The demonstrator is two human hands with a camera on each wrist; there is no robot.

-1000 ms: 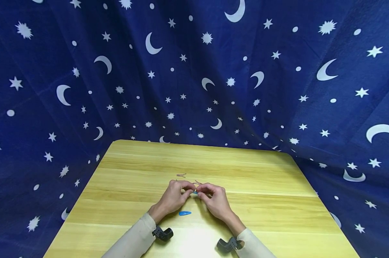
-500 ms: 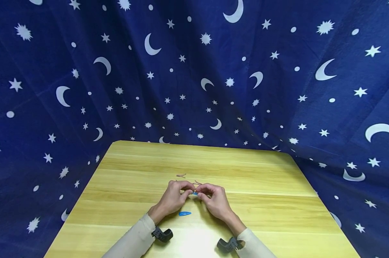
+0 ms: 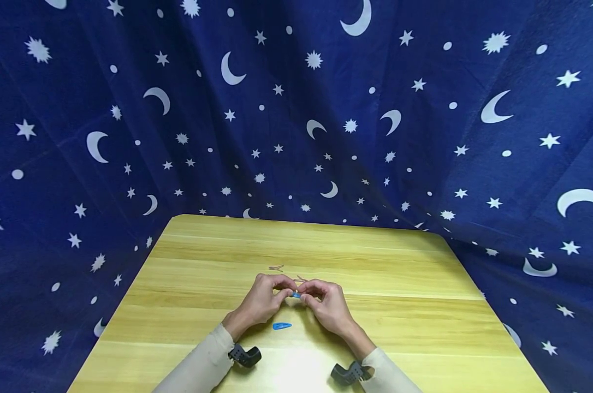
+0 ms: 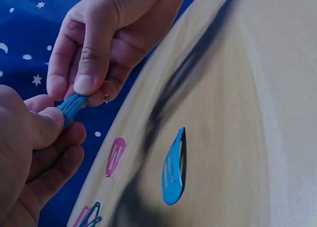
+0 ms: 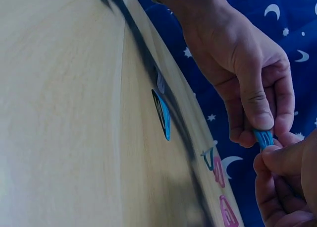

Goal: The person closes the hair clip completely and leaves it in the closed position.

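Plain beige sleeves (image 3: 198,360), a black elbow-shaped device (image 3: 245,356) at each wrist (image 3: 235,324)

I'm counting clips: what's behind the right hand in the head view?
Beyond the right hand, a reddish clip partly shows on the table; whatever the hand covers can't be seen.

Light wood bench (image 3: 399,262), streaky grain, rounded far corners, bright glare near side. Blue hair clip (image 4: 172,175) flat on it, closest to near edge. Farther out: pink clip (image 4: 116,157); left of that, teal clip (image 5: 209,160) and second pink clip (image 5: 219,172), touching or overlapping, can't tell. Another clip (image 5: 159,82) in shadow, colour unclear.
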